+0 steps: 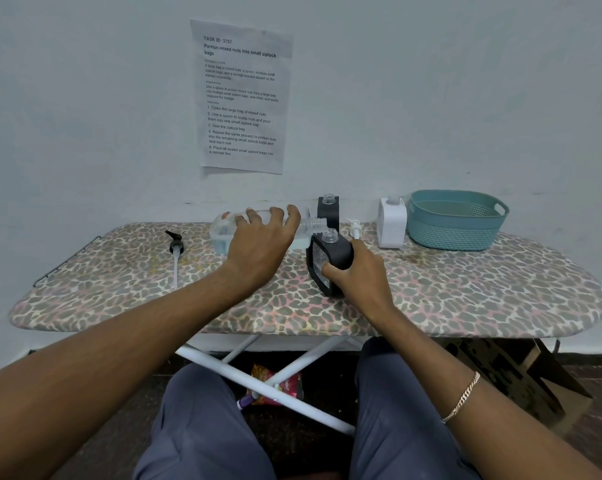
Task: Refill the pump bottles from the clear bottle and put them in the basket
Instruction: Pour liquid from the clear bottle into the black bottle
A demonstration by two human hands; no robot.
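My left hand (263,242) grips the clear bottle (223,232), tipped on its side with its threaded neck over the open mouth of a black pump bottle (337,252). A little bluish liquid lies in the clear bottle. My right hand (356,277) holds that black bottle, tilted, on the ironing board (465,292). A second black bottle (328,209) stands uncapped behind it. A white bottle (391,223), also uncapped, stands beside the teal basket (457,220), in which I see nothing. A black pump head (175,245) lies at the left, a white pump head (355,228) near the white bottle.
The board has a leopard-print cover and stands against a pale wall with a printed sheet (242,95) taped up. White board legs (258,379), a snack packet (275,386) and a cardboard box (521,375) are on the floor underneath, by my knees.
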